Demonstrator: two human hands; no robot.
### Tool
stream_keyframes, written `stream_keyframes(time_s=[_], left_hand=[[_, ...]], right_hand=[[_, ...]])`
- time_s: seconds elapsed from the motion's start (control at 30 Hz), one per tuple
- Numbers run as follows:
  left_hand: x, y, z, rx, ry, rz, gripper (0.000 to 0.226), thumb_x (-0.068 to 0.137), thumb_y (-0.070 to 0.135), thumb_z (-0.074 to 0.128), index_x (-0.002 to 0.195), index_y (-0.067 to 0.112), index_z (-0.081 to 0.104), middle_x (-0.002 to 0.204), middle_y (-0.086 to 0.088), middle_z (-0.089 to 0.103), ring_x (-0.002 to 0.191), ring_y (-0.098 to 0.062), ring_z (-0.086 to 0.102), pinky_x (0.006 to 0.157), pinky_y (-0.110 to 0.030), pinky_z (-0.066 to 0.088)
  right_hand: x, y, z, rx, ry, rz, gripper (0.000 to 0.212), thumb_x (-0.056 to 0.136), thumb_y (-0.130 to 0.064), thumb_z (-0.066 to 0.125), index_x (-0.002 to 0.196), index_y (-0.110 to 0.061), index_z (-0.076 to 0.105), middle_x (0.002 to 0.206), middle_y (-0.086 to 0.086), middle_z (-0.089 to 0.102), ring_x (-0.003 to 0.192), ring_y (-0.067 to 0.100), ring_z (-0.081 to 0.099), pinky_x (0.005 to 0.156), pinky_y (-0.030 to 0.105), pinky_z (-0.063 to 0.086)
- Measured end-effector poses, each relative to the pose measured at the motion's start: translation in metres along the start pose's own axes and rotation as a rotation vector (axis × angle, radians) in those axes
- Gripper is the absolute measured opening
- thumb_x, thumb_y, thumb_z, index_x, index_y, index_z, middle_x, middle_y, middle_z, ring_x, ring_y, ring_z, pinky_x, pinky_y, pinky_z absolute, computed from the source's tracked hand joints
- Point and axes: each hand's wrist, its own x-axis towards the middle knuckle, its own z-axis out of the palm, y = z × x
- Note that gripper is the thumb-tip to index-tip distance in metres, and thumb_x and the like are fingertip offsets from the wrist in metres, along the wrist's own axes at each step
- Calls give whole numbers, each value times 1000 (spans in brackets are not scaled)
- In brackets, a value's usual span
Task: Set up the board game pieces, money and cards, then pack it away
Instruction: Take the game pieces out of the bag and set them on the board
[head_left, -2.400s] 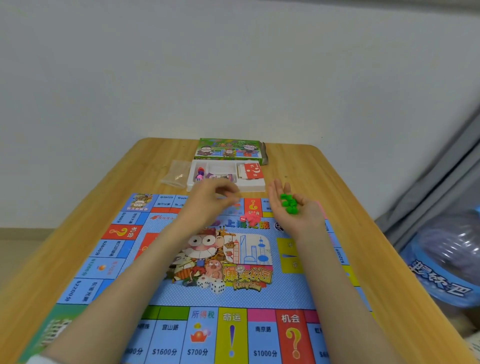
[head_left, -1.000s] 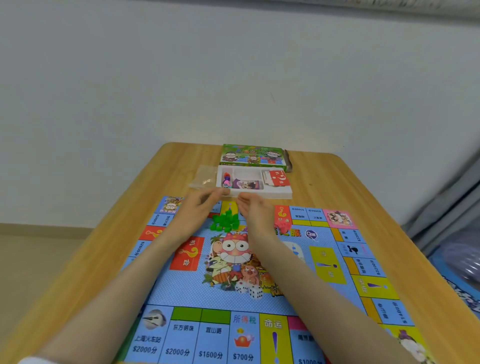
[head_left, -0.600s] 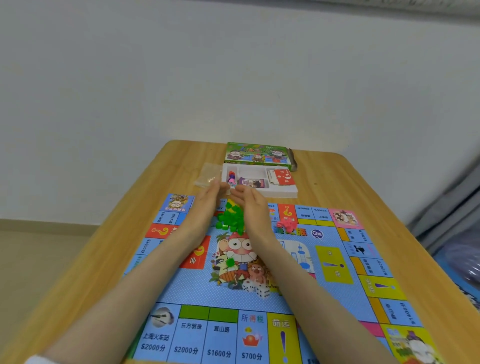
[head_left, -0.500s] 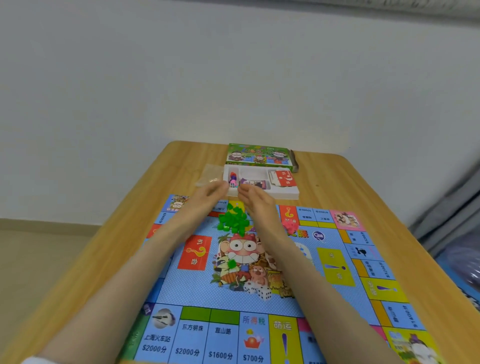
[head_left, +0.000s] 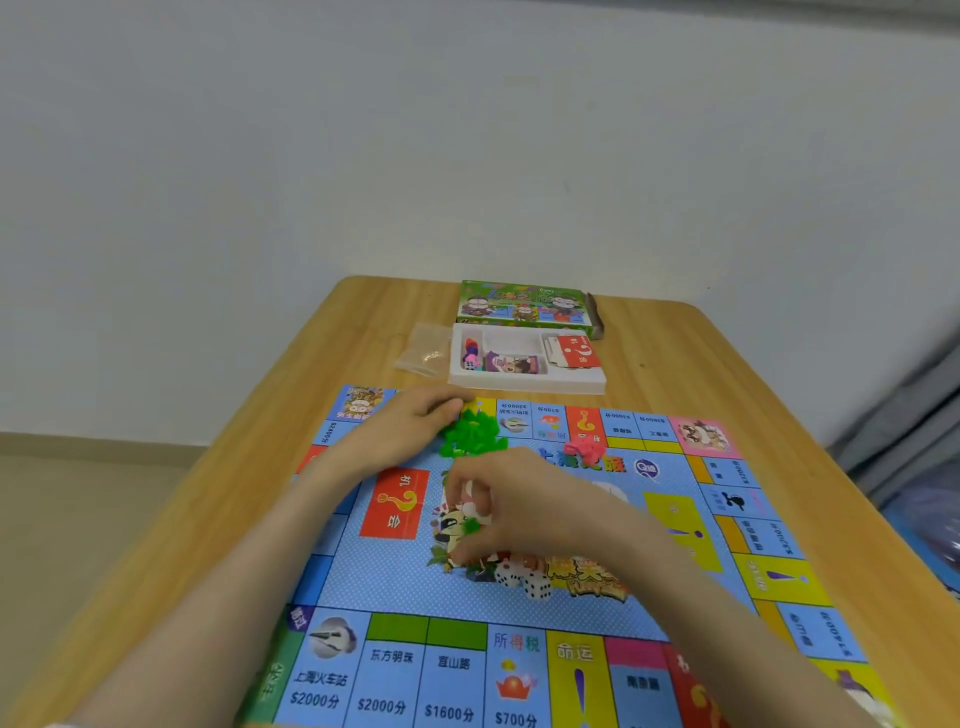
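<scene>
The colourful game board (head_left: 571, 613) lies flat on the wooden table (head_left: 753, 374). A heap of small green houses (head_left: 472, 439) sits near its far edge. My left hand (head_left: 410, 431) rests flat on the board, fingertips touching the left side of that heap. My right hand (head_left: 519, 506) is curled over the board's centre and pinches a single stray green house (head_left: 471, 526). A few red pieces (head_left: 584, 449) lie to the right of the heap. Two white dice (head_left: 522, 581) sit just below my right hand.
Beyond the board stands the white box tray (head_left: 527, 383) with pawns, a money stack and red cards. The green box lid (head_left: 524, 304) lies behind it, and a clear plastic bag (head_left: 426, 349) to its left. The wall is close behind the table.
The green houses went from my right palm onto the board as a heap. My right hand then drew back toward the centre and took hold of a stray green house.
</scene>
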Motion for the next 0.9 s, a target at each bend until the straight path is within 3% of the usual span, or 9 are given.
stream_keyframes(time_s=[0.1, 0.17, 0.33, 0.5, 0.6, 0.67, 0.73, 0.9], left_hand=[[-1, 0, -1, -44, -15, 12, 31, 101, 14, 42, 129, 12, 56, 120, 5, 54, 109, -4, 49, 80, 2, 36], [-2, 0, -5, -82, -27, 20, 29, 100, 15, 44, 125, 15, 58, 119, 9, 56, 108, -1, 51, 84, -1, 38], [-4, -3, -12, -203, -27, 6, 21, 97, 20, 49, 113, 28, 61, 118, 17, 60, 109, 7, 54, 90, -9, 42], [-5, -5, -13, -206, -1, 18, 25, 100, 16, 45, 118, 23, 61, 119, 17, 58, 112, 6, 53, 97, -15, 41], [-3, -5, -6, -317, 42, -38, 27, 102, 24, 40, 116, 23, 62, 123, 9, 61, 115, -1, 54, 102, -21, 40], [0, -2, 5, -401, 121, -102, 30, 103, 31, 34, 112, 25, 62, 127, 2, 60, 120, -10, 53, 106, -28, 38], [4, 7, 17, -457, 196, -159, 35, 104, 34, 29, 114, 20, 60, 127, -2, 58, 119, -12, 52, 98, -22, 39], [3, 24, 26, -399, 245, -146, 41, 103, 38, 27, 117, 17, 59, 121, -1, 57, 116, -13, 52, 95, -21, 36]], right_hand=[[2, -3, 3, -26, 34, -83, 5, 85, -13, 66, 90, -13, 66, 82, -3, 60, 70, 5, 51, 61, 13, 39], [7, 1, -5, 19, 83, -57, 9, 84, -6, 63, 87, -9, 70, 75, -7, 60, 63, 0, 50, 60, 6, 39], [41, 26, -24, 151, 539, 145, 8, 80, -4, 68, 87, -8, 69, 64, -12, 51, 58, 0, 48, 58, 4, 38], [59, 35, -12, 184, 556, 208, 11, 87, -11, 63, 92, -9, 73, 87, 3, 68, 74, 7, 55, 75, 21, 46], [51, 33, -11, 392, 661, 225, 23, 95, -14, 51, 107, -7, 70, 100, 2, 67, 81, 4, 54, 66, 8, 38], [44, 28, -6, 566, 691, 279, 31, 99, -15, 40, 122, -8, 61, 113, -1, 59, 97, 6, 53, 76, 9, 35], [43, 20, 5, 637, 652, 312, 36, 102, -16, 34, 133, -10, 50, 127, 1, 52, 114, 10, 45, 86, 13, 29], [55, -4, 22, 759, 666, 246, 33, 100, -9, 32, 127, -15, 49, 109, -6, 49, 96, 2, 45, 69, 2, 35]])
